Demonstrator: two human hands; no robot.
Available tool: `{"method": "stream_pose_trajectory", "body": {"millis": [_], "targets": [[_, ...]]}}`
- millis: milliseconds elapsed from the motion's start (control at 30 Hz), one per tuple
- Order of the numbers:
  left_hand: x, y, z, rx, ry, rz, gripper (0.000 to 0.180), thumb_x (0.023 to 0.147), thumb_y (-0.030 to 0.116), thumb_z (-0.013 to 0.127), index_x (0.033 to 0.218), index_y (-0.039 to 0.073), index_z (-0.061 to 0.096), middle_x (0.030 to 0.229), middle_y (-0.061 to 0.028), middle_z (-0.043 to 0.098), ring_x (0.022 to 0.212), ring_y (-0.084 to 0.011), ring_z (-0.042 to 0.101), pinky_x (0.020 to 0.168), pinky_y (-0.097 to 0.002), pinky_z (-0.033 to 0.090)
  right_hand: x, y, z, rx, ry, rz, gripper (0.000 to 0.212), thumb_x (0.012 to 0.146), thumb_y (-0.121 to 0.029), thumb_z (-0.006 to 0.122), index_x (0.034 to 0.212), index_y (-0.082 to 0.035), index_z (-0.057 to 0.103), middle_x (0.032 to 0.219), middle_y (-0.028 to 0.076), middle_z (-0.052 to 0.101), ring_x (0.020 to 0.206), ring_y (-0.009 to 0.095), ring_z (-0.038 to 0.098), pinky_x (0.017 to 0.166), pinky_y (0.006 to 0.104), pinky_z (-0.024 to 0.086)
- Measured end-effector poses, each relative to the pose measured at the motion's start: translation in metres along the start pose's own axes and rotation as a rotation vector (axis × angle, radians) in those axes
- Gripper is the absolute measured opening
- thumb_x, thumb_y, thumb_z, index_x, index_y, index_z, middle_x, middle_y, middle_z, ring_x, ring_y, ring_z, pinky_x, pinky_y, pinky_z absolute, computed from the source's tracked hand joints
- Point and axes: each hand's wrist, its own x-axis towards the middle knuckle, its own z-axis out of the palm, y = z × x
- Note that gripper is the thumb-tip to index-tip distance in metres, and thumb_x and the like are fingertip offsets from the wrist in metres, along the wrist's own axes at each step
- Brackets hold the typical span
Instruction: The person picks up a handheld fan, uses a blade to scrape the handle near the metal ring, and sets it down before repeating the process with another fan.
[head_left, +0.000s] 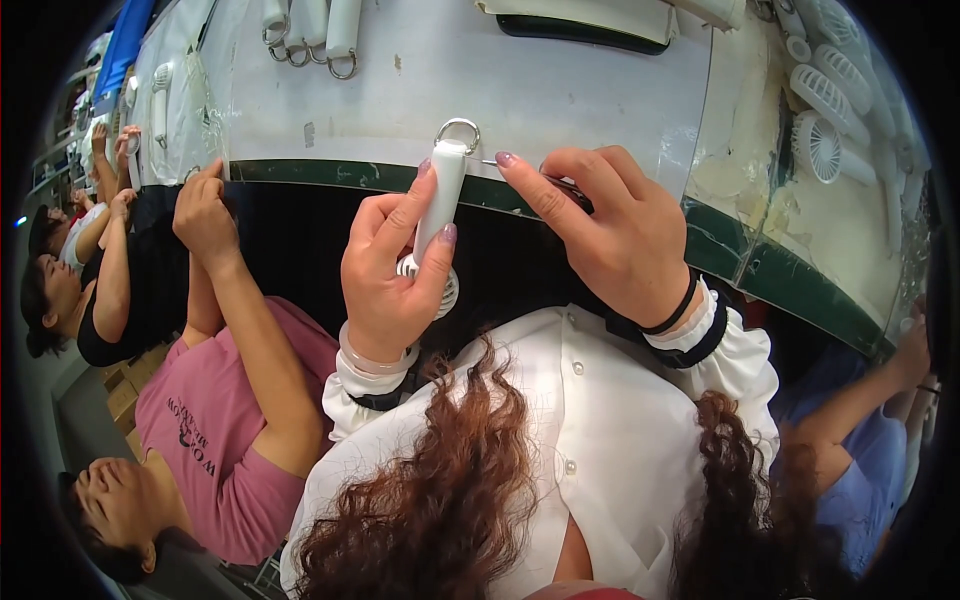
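My left hand [388, 270] is wrapped round a white handheld fan [441, 200], its handle end pointing away from me. The round fan head [446, 292] shows partly below my fingers. A metal ring [459, 128] stands at the handle's far end. My right hand [618, 225] is closed on a thin metal tool [487, 161], whose tip meets the handle just below the ring. Most of that tool lies hidden in my fingers, so its kind cannot be made out.
Several white fan handles with rings [342, 40] lie at the table's far left. More white fans [835, 125] are heaped at right. A black-edged object [585, 32] sits at the back. The table's green edge [330, 173] runs below my hands. Co-workers sit on both sides.
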Motion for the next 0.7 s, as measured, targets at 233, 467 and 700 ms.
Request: {"method": "stream_pose_trajectory", "body": {"millis": [233,467,700], "targets": [[0.0023,0.0020,-0.0009,0.060,-0.008,0.031,0.050,0.078,0.001,0.066,0.128,0.008,0.059,0.091,-0.0082,0.055,0.069,-0.0128,0.053,0.060,-0.0236,0.047,-0.0004,-0.0006,-0.0019,0.006,-0.037,0.001,0.055,0.065,-0.002,0.065,0.118,-0.016,0.065,0.086,-0.001,0.053,0.073,0.014,0.054,0.054,0.0233,0.046],[0.0027,0.0035,-0.0014,0.049,-0.016,0.018,0.051,0.078,0.001,0.066,0.128,0.008,0.059,0.090,-0.0081,0.055,0.070,-0.0129,0.054,0.060,-0.0237,0.047,0.0000,-0.0001,-0.0035,-0.025,-0.078,-0.023,0.053,0.067,-0.003,0.064,0.119,-0.015,0.064,0.086,-0.001,0.053,0.074,0.014,0.054,0.053,0.0230,0.046],[0.0012,0.0011,-0.0006,0.004,-0.005,0.005,0.051,0.078,0.000,0.066,0.128,0.008,0.059,0.090,-0.0082,0.055,0.069,-0.0126,0.053,0.059,-0.0235,0.047,-0.0019,0.0008,-0.0004,-0.024,-0.007,-0.022,0.055,0.066,-0.002,0.065,0.120,-0.015,0.063,0.088,-0.001,0.055,0.075,0.014,0.055,0.054,0.0231,0.047]]}}
